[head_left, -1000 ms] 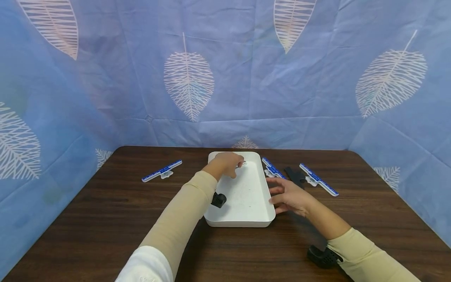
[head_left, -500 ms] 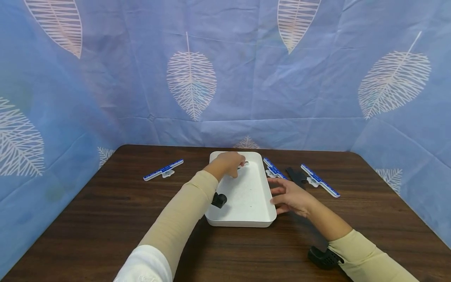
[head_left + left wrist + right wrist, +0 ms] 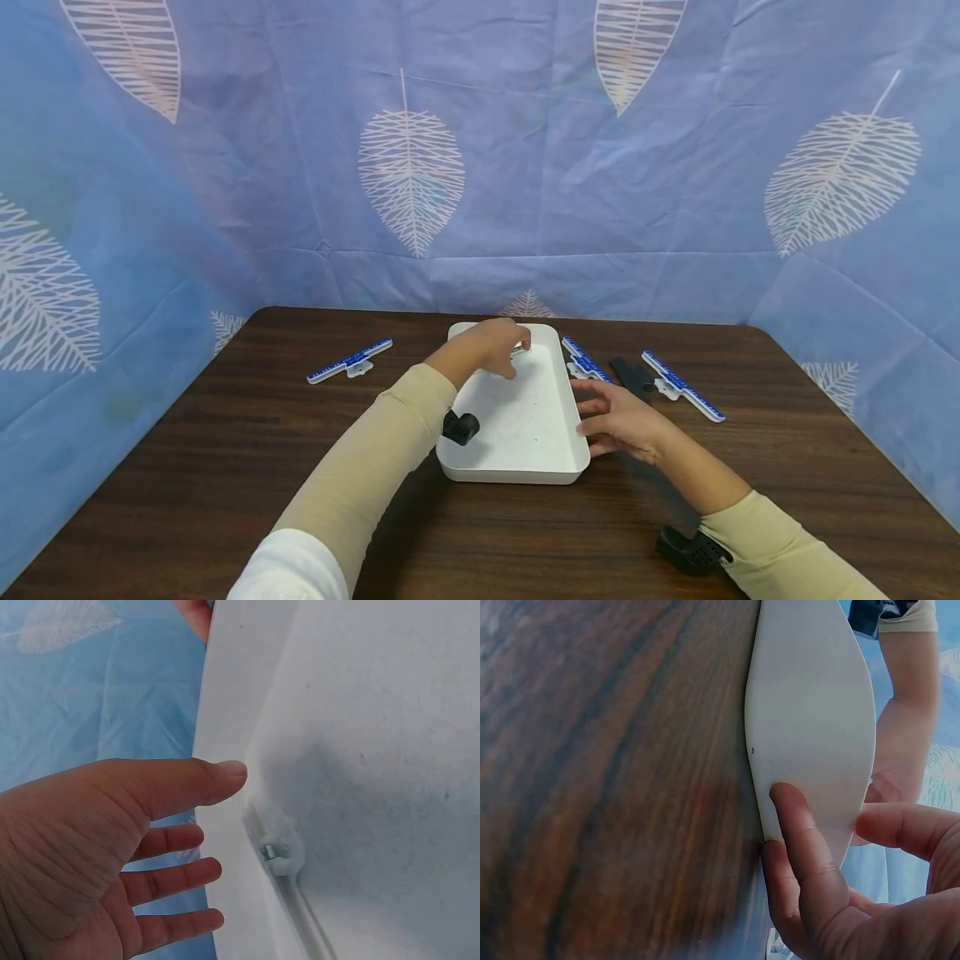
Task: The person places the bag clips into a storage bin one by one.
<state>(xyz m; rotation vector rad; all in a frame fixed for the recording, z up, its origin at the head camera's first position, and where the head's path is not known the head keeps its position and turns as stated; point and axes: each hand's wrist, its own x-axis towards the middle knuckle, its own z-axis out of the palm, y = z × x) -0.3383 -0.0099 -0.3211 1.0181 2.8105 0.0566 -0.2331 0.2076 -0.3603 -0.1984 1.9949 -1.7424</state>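
Note:
A white rectangular tray (image 3: 525, 425) stands on the brown table. My left hand (image 3: 491, 343) is over its far part, thumb and fingers spread apart with nothing between them. Just beyond the thumb, in the left wrist view, a long white clip (image 3: 300, 919) with a metal spring lies in the tray along the side wall; in the head view the hand hides much of it. At the tray's right side, my right hand (image 3: 618, 419) rests its spread fingertips on the outer wall, and one digit meets the rim (image 3: 866, 761) in the right wrist view.
Two blue and white ruler clips (image 3: 587, 360) (image 3: 682, 385) and a black flat item (image 3: 632, 377) lie right of the tray. Another ruler clip (image 3: 349, 362) lies to its left. Behind the table hangs a blue leaf-patterned cloth (image 3: 480, 167).
My left hand has let go of the clip inside the tray; its fingers have spread, and it has shifted slightly right. My right hand stays at the tray's side.

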